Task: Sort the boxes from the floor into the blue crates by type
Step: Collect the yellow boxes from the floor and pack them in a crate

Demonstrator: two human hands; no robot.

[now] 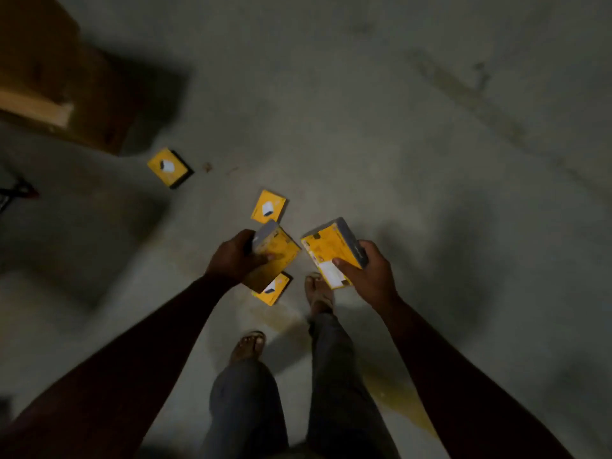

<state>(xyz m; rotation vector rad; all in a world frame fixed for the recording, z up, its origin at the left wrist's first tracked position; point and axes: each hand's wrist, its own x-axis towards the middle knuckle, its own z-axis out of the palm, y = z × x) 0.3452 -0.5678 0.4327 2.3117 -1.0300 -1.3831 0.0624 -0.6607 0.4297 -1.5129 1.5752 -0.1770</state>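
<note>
My left hand (233,258) grips a yellow box with a grey side (280,250), fingers curled round its edge. In my right hand (371,276) I hold a second yellow box (328,251) with a white label, thumb across its face. Three more yellow boxes lie on the concrete floor: one far left (169,167), one just beyond my hands (269,207), and one partly hidden under my left hand's box (274,289). No blue crate is in view.
A large brown cardboard carton (56,77) stands at the upper left, casting a dark shadow. A dark object with red tips (20,192) pokes in at the left edge. My sandalled feet (318,293) stand below the hands. A yellow floor stripe (397,399) runs lower right.
</note>
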